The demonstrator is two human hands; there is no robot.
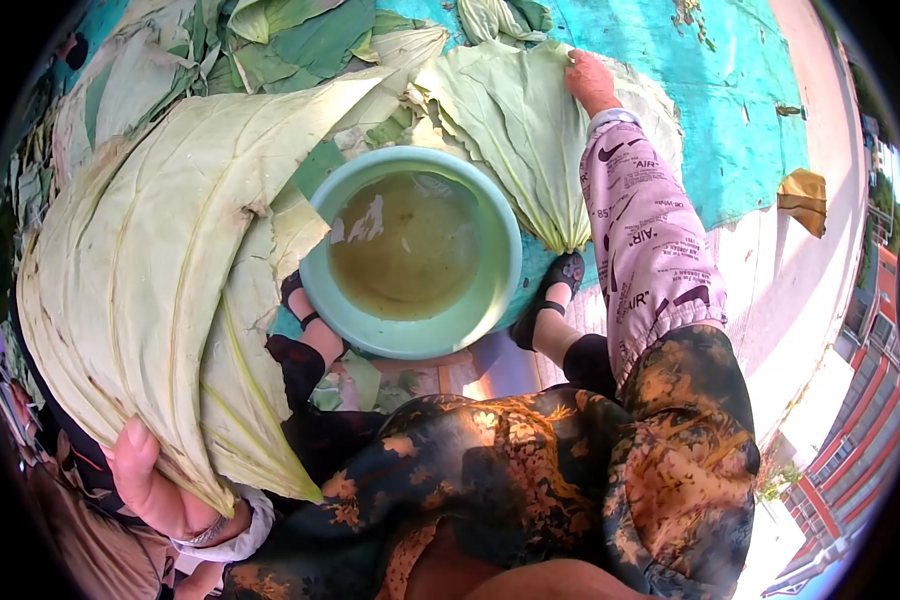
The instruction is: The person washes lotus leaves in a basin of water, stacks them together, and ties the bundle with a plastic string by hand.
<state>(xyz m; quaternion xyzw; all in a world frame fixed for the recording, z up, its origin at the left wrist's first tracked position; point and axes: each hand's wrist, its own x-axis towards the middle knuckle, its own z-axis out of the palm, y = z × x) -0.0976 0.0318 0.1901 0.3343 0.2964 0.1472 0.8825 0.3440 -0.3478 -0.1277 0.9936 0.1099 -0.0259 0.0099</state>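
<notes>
My left hand (155,482), low on the left, is closed round the narrow end of some big pale green lotus leaves (160,240). The thumb lies on top, and the other fingers are mostly hidden under them. These leaves fan upward past the basin's left side. My right hand (592,82) reaches forward with its fingers closed on the upper edge of a folded lotus leaf (520,125). That leaf spreads on the ground beyond the basin, its veins meeting at a point near my right foot.
A light green basin (510,255) of murky brownish water stands between my feet. More leaves (320,45) are heaped at the upper left on a turquoise sheet (740,110). A brown scrap (803,202) lies at the sheet's right edge, beside pale paving (760,290).
</notes>
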